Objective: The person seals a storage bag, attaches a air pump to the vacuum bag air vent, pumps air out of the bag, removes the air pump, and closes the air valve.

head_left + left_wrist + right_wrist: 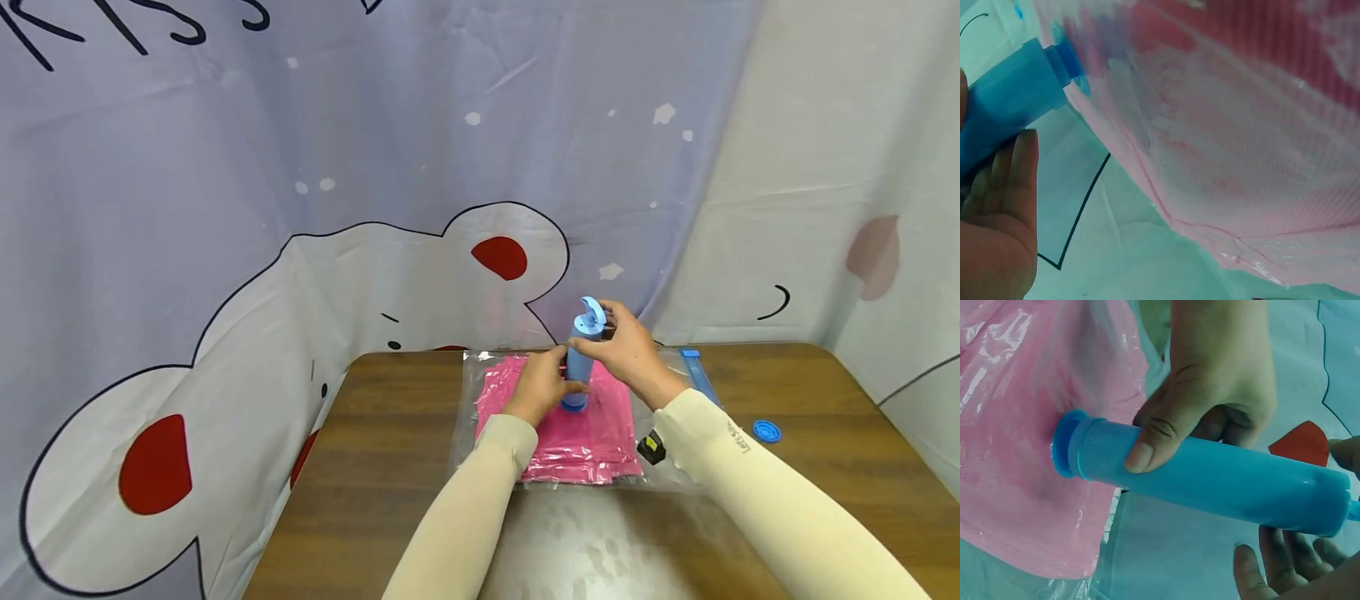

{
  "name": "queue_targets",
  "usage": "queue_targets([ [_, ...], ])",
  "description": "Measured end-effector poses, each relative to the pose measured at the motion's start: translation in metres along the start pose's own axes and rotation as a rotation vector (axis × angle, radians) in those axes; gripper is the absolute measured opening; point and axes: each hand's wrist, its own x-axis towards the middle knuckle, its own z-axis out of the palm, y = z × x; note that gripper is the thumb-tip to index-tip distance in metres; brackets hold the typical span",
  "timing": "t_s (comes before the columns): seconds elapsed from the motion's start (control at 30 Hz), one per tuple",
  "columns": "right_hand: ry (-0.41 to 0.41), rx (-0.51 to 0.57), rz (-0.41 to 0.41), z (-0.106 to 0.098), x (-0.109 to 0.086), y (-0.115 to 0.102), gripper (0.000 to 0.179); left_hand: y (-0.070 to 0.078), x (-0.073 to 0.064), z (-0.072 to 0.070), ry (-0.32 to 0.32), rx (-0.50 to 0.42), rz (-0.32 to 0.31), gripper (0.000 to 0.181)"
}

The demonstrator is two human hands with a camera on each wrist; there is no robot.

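A blue hand pump [579,367] stands nearly upright on a clear plastic bag [467,417] with folded pink fabric [555,446] inside. Its round foot [1067,444] meets the bag's surface. My left hand [536,385] grips the lower part of the pump's barrel, its thumb [1142,456] lying across the side. Higher up, my right hand [630,350] holds the upper end of the barrel between thumb and fingers, just below the light blue curved handle [594,310]. In the left wrist view, part of the pump [1016,94] lies outside the picture.
On the wooden table [810,500], a round blue cap [767,431] lies to the right. A blue strip [699,377] lies at the bag's far right corner. Beside the right sleeve is a small black and yellow object [651,448]. A printed curtain [375,292] hangs behind the table.
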Motion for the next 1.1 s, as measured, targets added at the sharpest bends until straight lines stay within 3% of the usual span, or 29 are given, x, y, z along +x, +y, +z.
queue_targets([
  [0.1, 0.049, -0.011, -0.009, 0.001, 0.001, -0.001, 0.090, 0.001, 0.000, 0.005, 0.055, 0.077, -0.002, 0.057],
  [0.3, 0.118, -0.135, -0.048, 0.000, 0.000, -0.008, 0.072, 0.004, -0.003, 0.011, 0.124, 0.178, -0.059, 0.056],
  [0.53, 0.114, -0.148, -0.071, -0.002, -0.002, -0.009, 0.062, 0.003, -0.006, 0.016, 0.148, 0.193, -0.066, 0.059],
  [0.67, 0.084, -0.087, -0.045, -0.003, -0.002, -0.007, 0.052, 0.001, -0.005, 0.015, 0.114, 0.218, -0.051, 0.059],
  [0.77, 0.065, -0.052, -0.019, -0.004, -0.001, -0.006, 0.044, 0.000, -0.002, 0.009, 0.047, 0.152, -0.048, 0.060],
  [0.97, 0.044, -0.053, -0.020, -0.005, 0.000, -0.006, 0.029, -0.002, 0.001, -0.005, -0.097, -0.135, -0.023, 0.063],
  [1.1, 0.039, -0.058, -0.022, -0.005, 0.001, -0.006, 0.022, -0.002, 0.002, -0.007, -0.124, -0.168, -0.005, 0.054],
])
